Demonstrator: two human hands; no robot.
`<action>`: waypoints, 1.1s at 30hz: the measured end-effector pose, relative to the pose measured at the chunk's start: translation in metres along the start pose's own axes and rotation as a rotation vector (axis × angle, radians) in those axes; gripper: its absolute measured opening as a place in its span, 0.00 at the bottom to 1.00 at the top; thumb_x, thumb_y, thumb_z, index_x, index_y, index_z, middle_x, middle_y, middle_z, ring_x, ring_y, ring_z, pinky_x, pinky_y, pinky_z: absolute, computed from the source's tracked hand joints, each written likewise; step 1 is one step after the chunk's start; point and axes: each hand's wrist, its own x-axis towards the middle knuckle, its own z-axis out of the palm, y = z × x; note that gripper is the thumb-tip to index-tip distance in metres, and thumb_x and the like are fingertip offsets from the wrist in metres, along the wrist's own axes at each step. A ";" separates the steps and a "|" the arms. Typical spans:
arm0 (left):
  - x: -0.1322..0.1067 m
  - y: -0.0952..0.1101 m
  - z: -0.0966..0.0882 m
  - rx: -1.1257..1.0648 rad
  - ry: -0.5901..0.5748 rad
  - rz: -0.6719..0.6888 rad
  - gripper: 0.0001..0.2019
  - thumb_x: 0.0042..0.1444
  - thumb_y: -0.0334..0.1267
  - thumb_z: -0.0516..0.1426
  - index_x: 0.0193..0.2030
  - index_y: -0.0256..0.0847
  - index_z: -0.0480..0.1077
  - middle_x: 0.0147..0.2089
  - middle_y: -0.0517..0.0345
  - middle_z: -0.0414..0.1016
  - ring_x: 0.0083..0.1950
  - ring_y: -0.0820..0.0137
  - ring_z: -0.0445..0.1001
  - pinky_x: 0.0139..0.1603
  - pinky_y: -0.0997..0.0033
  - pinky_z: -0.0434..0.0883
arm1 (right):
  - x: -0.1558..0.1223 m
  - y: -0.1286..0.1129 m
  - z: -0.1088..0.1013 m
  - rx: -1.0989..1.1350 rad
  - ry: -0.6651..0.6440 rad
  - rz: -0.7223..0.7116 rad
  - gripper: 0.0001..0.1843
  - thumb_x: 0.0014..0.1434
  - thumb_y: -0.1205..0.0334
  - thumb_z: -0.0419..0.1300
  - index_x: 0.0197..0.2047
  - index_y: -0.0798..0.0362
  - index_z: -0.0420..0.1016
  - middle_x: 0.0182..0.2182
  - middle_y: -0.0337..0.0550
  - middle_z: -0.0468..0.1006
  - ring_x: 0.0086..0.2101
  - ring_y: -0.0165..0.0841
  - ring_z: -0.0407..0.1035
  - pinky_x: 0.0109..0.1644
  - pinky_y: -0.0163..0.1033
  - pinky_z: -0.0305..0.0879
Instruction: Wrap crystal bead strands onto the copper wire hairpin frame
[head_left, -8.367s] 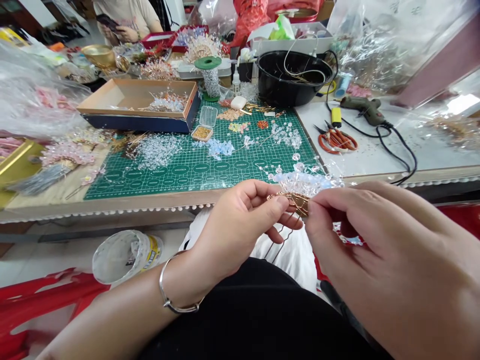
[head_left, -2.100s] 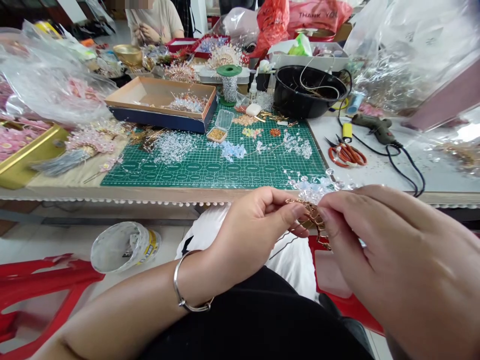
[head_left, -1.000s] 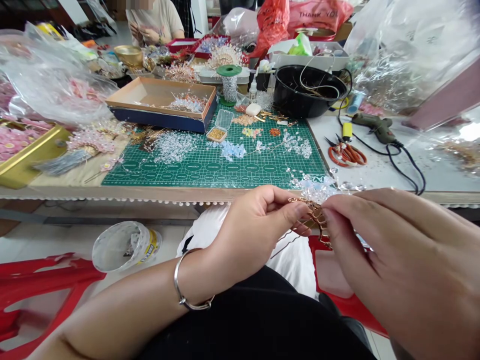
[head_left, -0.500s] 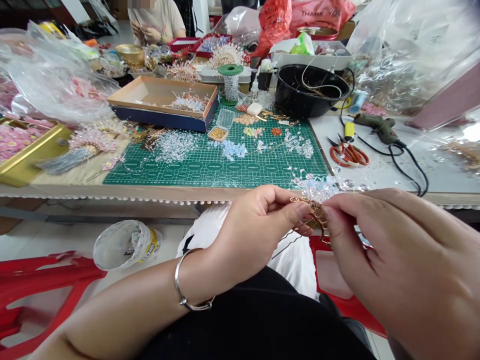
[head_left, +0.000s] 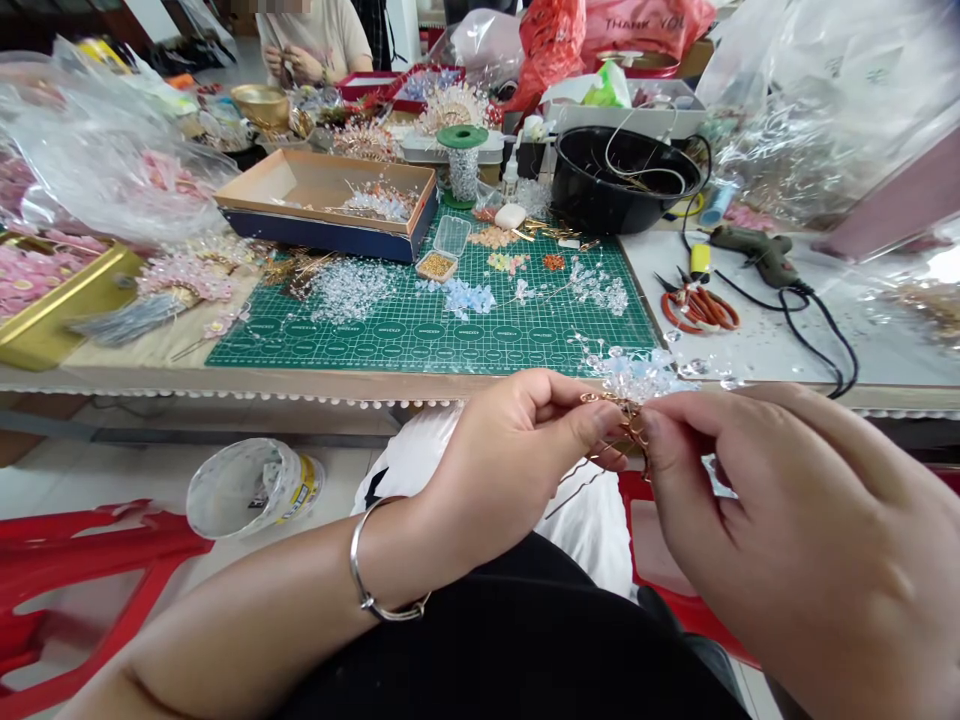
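A beaded hairpiece (head_left: pixel 637 374) is held between the left hand (head_left: pixel 510 455) and the right hand (head_left: pixel 795 500), by the green mat's (head_left: pixel 420 340) near right corner. The 2 hands pinch its gold wire base (head_left: pixel 628 408) from either side, its clear beads (head_left: pixel 616 352) toward the mat.

Left hand (head_left: pixel 510 465) and right hand (head_left: pixel 802 500) before near edge of tabletop (head_left: pixel 337 382), fingertips (head_left: pixel 606 420) just apart, thumbs (head_left: pixel 589 428) pressed toward bent forefingers (head_left: pixel 686 405); left forearm (head_left: pixel 255 600) stretched forward and inward, left wrist (head_left: pixel 390 555) nearly straight, right knuckles (head_left: pixel 840 420) uppermost.

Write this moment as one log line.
left hand: holds gold wire beaded ornament; right hand: pinches same ornament; location: before green gridded mat
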 end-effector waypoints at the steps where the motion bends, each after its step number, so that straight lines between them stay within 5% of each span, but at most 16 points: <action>1: 0.000 0.000 0.000 -0.003 0.003 0.001 0.07 0.57 0.38 0.60 0.33 0.38 0.69 0.28 0.60 0.77 0.29 0.76 0.76 0.22 0.82 0.65 | -0.001 -0.001 0.001 -0.008 0.006 0.016 0.08 0.60 0.61 0.56 0.29 0.50 0.67 0.24 0.39 0.72 0.26 0.33 0.66 0.29 0.39 0.58; 9: 0.001 -0.003 -0.001 -0.007 0.036 0.002 0.07 0.57 0.38 0.60 0.32 0.37 0.70 0.29 0.59 0.78 0.29 0.75 0.76 0.25 0.80 0.68 | -0.004 -0.002 0.000 0.068 -0.054 -0.072 0.03 0.57 0.65 0.59 0.31 0.52 0.70 0.24 0.39 0.73 0.26 0.34 0.67 0.34 0.40 0.65; 14: 0.002 -0.003 -0.002 -0.033 0.012 0.019 0.07 0.57 0.38 0.60 0.33 0.38 0.69 0.28 0.60 0.77 0.32 0.75 0.77 0.23 0.82 0.66 | -0.002 -0.001 -0.004 0.112 -0.105 -0.130 0.11 0.60 0.66 0.54 0.43 0.61 0.74 0.32 0.45 0.77 0.34 0.35 0.71 0.45 0.42 0.67; 24: -0.002 -0.007 -0.005 0.038 0.019 0.090 0.09 0.57 0.42 0.60 0.36 0.39 0.69 0.36 0.56 0.79 0.35 0.74 0.77 0.25 0.80 0.67 | 0.000 -0.004 -0.003 0.110 -0.067 0.129 0.06 0.57 0.63 0.56 0.28 0.50 0.66 0.19 0.38 0.70 0.20 0.32 0.67 0.21 0.35 0.59; 33: -0.003 -0.003 -0.004 0.050 0.035 0.071 0.08 0.57 0.41 0.60 0.35 0.39 0.69 0.30 0.59 0.78 0.27 0.78 0.73 0.19 0.82 0.60 | -0.004 0.000 0.001 0.167 0.007 0.063 0.08 0.57 0.64 0.59 0.41 0.56 0.68 0.29 0.44 0.76 0.27 0.32 0.73 0.29 0.35 0.66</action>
